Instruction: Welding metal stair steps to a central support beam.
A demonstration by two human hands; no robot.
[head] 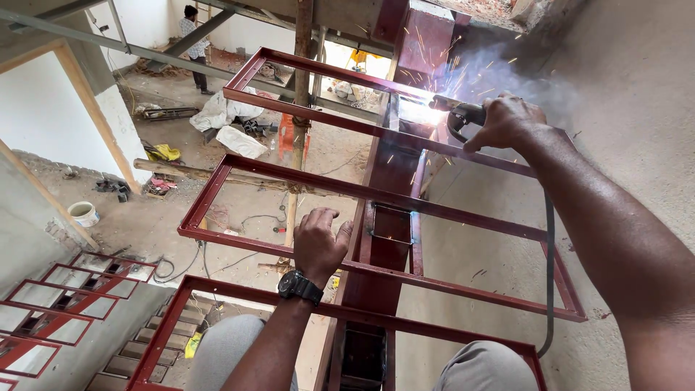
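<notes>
Red-painted steel makes the large stair frame (376,195), a central box beam with open rectangular step frames of thin angle bar on both sides; the paint is smooth and a little glossy. The beam's long axis runs from the bottom of the view up and away from the person. The right hand (507,122) is closed around the black electrode holder (463,114), which is at the far end of the beam, where a cross bar meets it. The holder points to the left, toward the beam, with its tip in a white glare and orange sparks. The left hand (318,242) is nearer on the beam's left side and grips a cross bar, with a black watch (300,286) on the wrist.
</notes>
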